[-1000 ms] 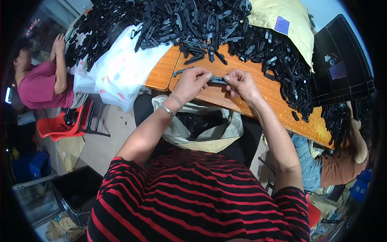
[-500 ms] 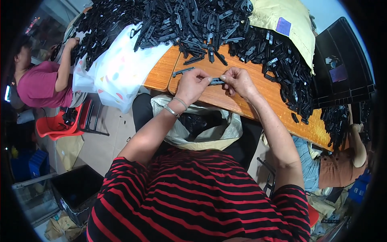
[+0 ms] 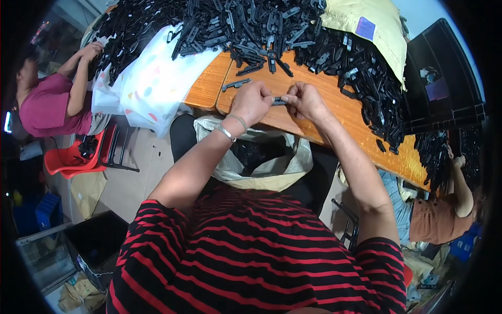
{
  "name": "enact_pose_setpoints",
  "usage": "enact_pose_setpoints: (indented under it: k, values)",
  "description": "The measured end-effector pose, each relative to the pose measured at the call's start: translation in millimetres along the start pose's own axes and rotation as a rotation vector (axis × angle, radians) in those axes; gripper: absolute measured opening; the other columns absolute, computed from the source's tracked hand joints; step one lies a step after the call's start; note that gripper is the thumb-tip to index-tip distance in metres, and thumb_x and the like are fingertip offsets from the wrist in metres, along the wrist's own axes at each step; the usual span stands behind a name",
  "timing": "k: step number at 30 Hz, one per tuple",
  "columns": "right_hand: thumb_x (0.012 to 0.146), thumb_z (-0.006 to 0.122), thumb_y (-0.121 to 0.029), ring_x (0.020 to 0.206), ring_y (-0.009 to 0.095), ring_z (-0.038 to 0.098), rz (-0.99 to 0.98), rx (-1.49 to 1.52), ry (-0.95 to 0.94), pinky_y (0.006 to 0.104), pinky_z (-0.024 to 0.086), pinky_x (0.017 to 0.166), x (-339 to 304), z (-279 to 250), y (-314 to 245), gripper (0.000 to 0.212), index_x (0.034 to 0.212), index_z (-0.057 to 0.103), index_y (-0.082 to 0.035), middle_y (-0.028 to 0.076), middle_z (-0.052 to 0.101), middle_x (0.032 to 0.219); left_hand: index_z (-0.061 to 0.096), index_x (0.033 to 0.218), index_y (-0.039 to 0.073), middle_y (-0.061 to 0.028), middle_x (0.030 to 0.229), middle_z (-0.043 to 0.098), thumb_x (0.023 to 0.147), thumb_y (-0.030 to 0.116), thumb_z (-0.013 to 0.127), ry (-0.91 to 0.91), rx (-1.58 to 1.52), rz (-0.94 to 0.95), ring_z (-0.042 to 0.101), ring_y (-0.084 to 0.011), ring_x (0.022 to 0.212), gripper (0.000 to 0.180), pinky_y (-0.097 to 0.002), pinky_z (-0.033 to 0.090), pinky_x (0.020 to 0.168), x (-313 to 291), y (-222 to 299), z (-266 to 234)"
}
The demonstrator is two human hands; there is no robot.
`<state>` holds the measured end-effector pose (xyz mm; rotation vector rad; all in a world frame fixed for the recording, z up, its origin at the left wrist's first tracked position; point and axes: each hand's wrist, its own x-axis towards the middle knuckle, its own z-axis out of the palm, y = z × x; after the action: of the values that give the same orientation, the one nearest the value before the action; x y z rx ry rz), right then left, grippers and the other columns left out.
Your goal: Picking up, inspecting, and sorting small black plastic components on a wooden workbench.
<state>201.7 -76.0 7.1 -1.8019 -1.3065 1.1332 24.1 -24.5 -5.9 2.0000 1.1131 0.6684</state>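
Note:
Between my two hands is a short dark plastic piece (image 3: 278, 100), held at both ends over the wooden table's near edge. My left hand (image 3: 252, 102) pinches its left end, fingers closed and a bracelet on the wrist. On the other end, the thumb and fingertips of my right hand (image 3: 307, 101) are closed. A similar long narrow plastic part (image 3: 236, 85) lies by itself on the wood, just beyond my left hand. The exact kind of these parts cannot be made out, and my fingers cover much of the held one.
A large heap of black plastic parts (image 3: 251, 26) spreads across the table (image 3: 334, 104). An open woven sack (image 3: 251, 180) sits at my lap. White plastic sheeting (image 3: 151, 83) hangs at left, a black bin (image 3: 444, 78) stands at right. Other people work at both sides.
Both hands stay at the held piece; the left fingers have curled further over its end. At left, the co-worker's hands have come together by the heap.

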Motion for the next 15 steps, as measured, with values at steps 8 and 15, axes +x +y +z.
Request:
enact_pose_setpoints:
  k: [8,15]
  values:
    - [0.080,0.070,-0.018,0.048,0.018,0.057,-0.224,-0.214,0.036,0.0337,0.044,0.047,-40.6,23.3,16.2,0.022,0.074,0.057,-0.003,0.008,0.057,0.054,0.063,0.079,0.006,-0.0083,0.069,0.063,0.078,0.016,0.065,-0.123,0.100,0.059,0.061,-0.0248,0.062,0.011,-0.0347,0.048,0.060,-28.2,-0.1,-22.2]
    - [0.081,0.070,-0.019,0.059,0.022,0.059,-0.301,-0.324,-0.053,0.0339,0.046,0.056,-80.9,24.2,-1.1,0.022,0.084,0.059,0.000,0.011,0.059,0.064,0.062,0.083,0.004,-0.0106,0.083,0.058,0.073,0.009,0.067,0.385,0.321,0.358,0.055,-0.0300,0.082,0.012,-0.0376,0.044,0.073,-19.2,-31.1,-59.7]
